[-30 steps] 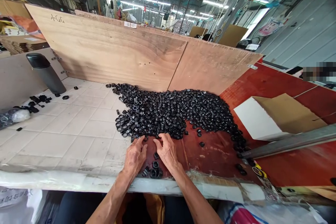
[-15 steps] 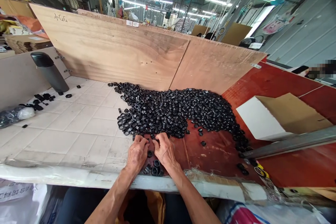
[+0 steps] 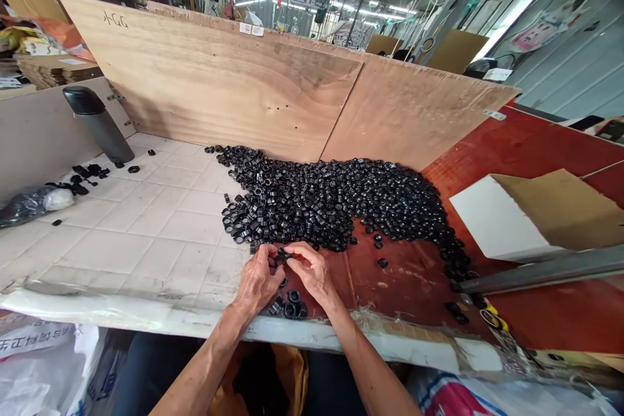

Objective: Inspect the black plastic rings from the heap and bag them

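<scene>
Both hands meet at the table's near edge, about the middle. Left hand (image 3: 257,281) and right hand (image 3: 312,272) have fingertips pinched together on a small black ring (image 3: 281,253), held just above the surface; can't tell if it's one piece or two. Small cluster of rings (image 3: 291,307) lies under the hands, right at the near edge. Big ring pile (image 3: 336,198) spreads mid-table back to the plywood board (image 3: 234,84) along the far edge. Grey flask (image 3: 97,125) stands in the far left corner. Cardboard box (image 3: 546,211) and metal bar (image 3: 536,270) are at the right edge.
</scene>
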A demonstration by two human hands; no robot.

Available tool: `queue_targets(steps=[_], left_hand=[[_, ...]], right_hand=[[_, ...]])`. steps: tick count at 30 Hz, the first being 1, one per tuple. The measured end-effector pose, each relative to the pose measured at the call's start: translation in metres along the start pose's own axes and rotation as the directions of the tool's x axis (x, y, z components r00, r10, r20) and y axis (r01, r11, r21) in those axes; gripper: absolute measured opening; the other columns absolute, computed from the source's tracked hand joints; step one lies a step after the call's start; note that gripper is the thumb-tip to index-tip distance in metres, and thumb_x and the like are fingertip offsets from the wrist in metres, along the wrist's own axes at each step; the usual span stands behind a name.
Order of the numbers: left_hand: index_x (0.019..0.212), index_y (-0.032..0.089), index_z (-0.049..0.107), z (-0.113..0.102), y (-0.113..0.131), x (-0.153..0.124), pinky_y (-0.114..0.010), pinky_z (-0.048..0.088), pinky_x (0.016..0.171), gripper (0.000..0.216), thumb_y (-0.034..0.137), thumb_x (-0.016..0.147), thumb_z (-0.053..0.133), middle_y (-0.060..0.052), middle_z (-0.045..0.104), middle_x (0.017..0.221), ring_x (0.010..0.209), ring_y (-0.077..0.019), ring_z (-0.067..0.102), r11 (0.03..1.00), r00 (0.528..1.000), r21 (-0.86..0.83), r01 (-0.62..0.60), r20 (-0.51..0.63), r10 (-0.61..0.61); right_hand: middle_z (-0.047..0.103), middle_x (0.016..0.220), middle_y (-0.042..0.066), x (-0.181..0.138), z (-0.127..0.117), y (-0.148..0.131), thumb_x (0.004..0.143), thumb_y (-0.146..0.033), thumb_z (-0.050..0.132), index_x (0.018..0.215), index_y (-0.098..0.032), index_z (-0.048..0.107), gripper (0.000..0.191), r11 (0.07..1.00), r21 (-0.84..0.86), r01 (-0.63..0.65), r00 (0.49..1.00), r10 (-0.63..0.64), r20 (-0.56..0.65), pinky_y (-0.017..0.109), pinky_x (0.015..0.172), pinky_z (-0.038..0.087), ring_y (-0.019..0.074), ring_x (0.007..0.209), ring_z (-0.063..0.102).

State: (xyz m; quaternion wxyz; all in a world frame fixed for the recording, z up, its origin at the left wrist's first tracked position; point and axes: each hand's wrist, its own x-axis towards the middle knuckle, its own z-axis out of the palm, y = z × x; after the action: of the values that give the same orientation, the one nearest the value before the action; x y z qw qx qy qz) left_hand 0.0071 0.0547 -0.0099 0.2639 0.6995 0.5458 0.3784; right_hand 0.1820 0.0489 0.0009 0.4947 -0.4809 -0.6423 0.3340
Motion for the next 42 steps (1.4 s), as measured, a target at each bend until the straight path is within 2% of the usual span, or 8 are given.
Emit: queue_targets(steps=[7,11,15,23,27,31,38,42], left_hand=[[0.113,0.024,0.055,-0.003,0.004,-0.001,-0.04,0.065,0.088,0.035,0.019,0.08,0.067,-0.004,0.077,0.103,0.089,-0.0223,0.079,0.98,0.997,-0.188,0.071,0.004,-0.072],[0.11,0.022,0.055,-0.003,0.005,0.0,-0.039,0.067,0.087,0.03,0.021,0.082,0.066,-0.006,0.074,0.103,0.092,-0.0209,0.08,0.907,0.997,-0.414,0.077,0.011,-0.08],[0.108,0.021,0.059,-0.006,0.008,0.001,-0.038,0.068,0.09,0.024,0.021,0.085,0.067,-0.008,0.075,0.11,0.098,-0.0212,0.08,0.857,0.998,-0.512,0.055,0.034,-0.044],[0.106,0.022,0.071,-0.009,0.006,0.001,-0.034,0.068,0.09,0.017,0.021,0.09,0.067,-0.005,0.075,0.11,0.097,-0.019,0.079,0.849,0.997,-0.528,-0.011,0.063,0.052],[0.113,0.023,0.071,-0.012,0.008,0.001,-0.035,0.068,0.089,0.021,0.023,0.093,0.068,-0.006,0.076,0.116,0.096,-0.0189,0.08,0.837,0.993,-0.547,-0.013,0.095,0.077],[0.105,0.023,0.073,-0.014,0.012,0.001,-0.032,0.068,0.082,0.014,0.025,0.091,0.07,-0.003,0.077,0.105,0.088,-0.0183,0.079,0.852,0.996,-0.524,-0.006,0.075,0.053],[0.102,0.02,0.074,-0.015,0.013,0.003,-0.03,0.067,0.073,0.021,0.036,0.088,0.071,-0.004,0.081,0.095,0.082,-0.0194,0.078,0.835,0.988,-0.537,0.122,0.147,-0.049],[0.101,0.02,0.073,-0.015,0.015,0.003,-0.03,0.066,0.075,0.02,0.034,0.087,0.072,-0.004,0.08,0.099,0.084,-0.0194,0.078,0.818,0.984,-0.555,0.154,0.162,-0.075]], right_hand=[[0.076,0.1,0.004,-0.002,0.003,0.0,0.084,-0.021,0.072,0.1,-0.023,0.078,0.017,1.0,0.012,-0.028,0.999,0.028,-0.04,0.028,0.073,0.058,0.0186,0.082,0.07],[0.076,0.104,0.006,-0.002,0.003,-0.002,0.086,-0.02,0.071,0.102,-0.024,0.08,0.018,1.0,0.01,-0.024,0.999,0.024,-0.021,0.029,0.074,0.059,0.0197,0.086,0.071],[0.075,0.111,0.008,-0.004,0.001,-0.005,0.089,-0.021,0.07,0.108,-0.024,0.08,0.021,0.999,0.04,-0.032,0.999,0.032,-0.012,0.03,0.078,0.061,0.021,0.094,0.073],[0.08,0.1,0.006,-0.002,0.0,-0.009,0.089,-0.026,0.071,0.101,-0.023,0.08,0.015,0.997,0.008,-0.077,0.997,0.077,-0.022,0.03,0.076,0.061,0.0212,0.086,0.076],[0.078,0.089,0.003,-0.002,0.001,-0.011,0.093,-0.03,0.069,0.096,-0.023,0.077,0.011,0.995,-0.002,-0.099,0.995,0.099,-0.009,0.027,0.067,0.059,0.0189,0.072,0.075],[0.074,0.08,0.001,-0.001,0.001,-0.013,0.096,-0.029,0.066,0.094,-0.023,0.075,0.011,0.997,-0.032,-0.068,0.998,0.068,0.0,0.026,0.06,0.054,0.0162,0.061,0.069],[0.078,0.104,0.005,0.001,-0.002,-0.008,0.091,-0.023,0.07,0.099,-0.025,0.08,0.013,0.996,-0.022,0.083,0.996,-0.083,-0.017,0.032,0.081,0.058,0.0216,0.093,0.073],[0.078,0.106,0.006,0.0,-0.003,-0.01,0.088,-0.018,0.07,0.1,-0.026,0.081,0.018,0.997,0.028,0.071,0.997,-0.071,-0.008,0.032,0.082,0.058,0.0218,0.096,0.073]])
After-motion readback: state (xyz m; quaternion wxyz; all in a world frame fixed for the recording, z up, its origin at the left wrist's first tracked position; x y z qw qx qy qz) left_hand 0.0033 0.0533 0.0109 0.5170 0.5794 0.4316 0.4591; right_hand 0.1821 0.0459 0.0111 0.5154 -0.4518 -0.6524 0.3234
